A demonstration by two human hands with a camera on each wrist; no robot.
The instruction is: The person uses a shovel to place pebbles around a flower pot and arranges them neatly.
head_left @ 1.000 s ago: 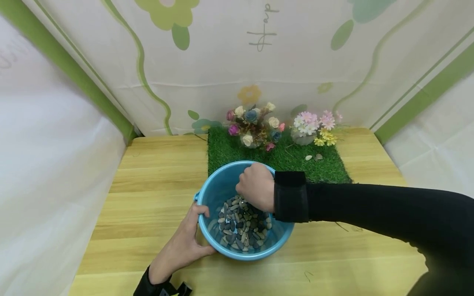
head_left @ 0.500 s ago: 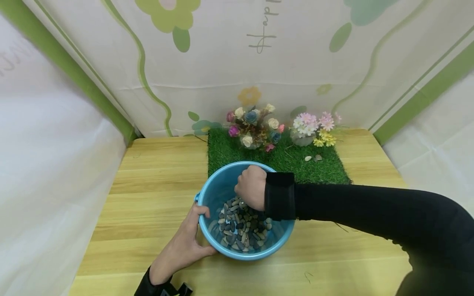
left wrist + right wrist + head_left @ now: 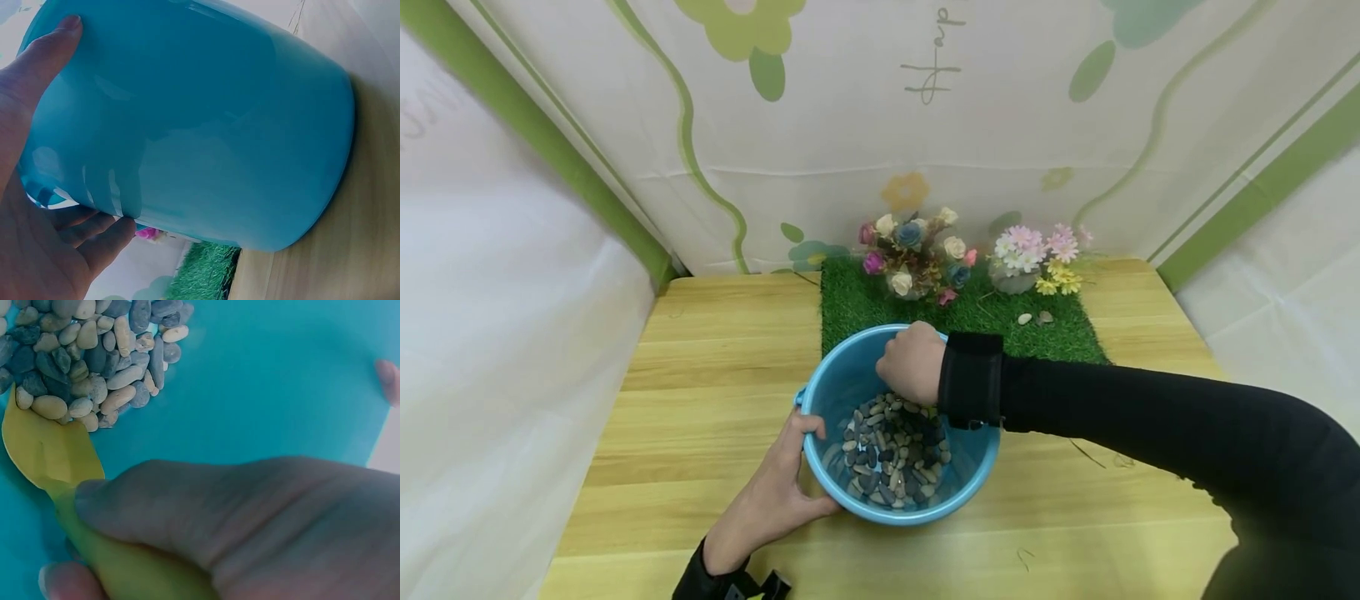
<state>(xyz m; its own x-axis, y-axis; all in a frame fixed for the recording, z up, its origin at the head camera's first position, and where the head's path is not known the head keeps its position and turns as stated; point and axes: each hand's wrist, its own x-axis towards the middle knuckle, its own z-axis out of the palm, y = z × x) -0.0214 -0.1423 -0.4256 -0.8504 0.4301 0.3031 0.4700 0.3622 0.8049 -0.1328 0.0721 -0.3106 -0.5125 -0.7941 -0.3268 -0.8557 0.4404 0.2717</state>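
A light blue bucket (image 3: 977,467) stands on the wooden table, with grey and tan pebbles (image 3: 891,467) over its bottom. My left hand (image 3: 775,483) grips its left side, some fingers hooked over the rim and the thumb against the outer wall (image 3: 219,125). Inside the bucket my right hand (image 3: 913,362) holds a yellow toy shovel (image 3: 53,447) by its handle, the thumb along the top. In the right wrist view the shovel's blade edge meets the border of the pebbles (image 3: 81,356). From the head view the hand hides nearly all of the shovel.
Behind the bucket lies a green artificial grass mat (image 3: 850,304), bearing a bunch of mixed roses (image 3: 917,254) and a pot of pink, white and yellow flowers (image 3: 1033,258). Two small stones (image 3: 1033,318) lie on the mat. A printed curtain (image 3: 850,125) hangs behind the table (image 3: 700,375).
My right hand first shifts slightly left inside the bucket, then a little toward the far rim, uncovering more pebbles. My left hand keeps its hold on the bucket.
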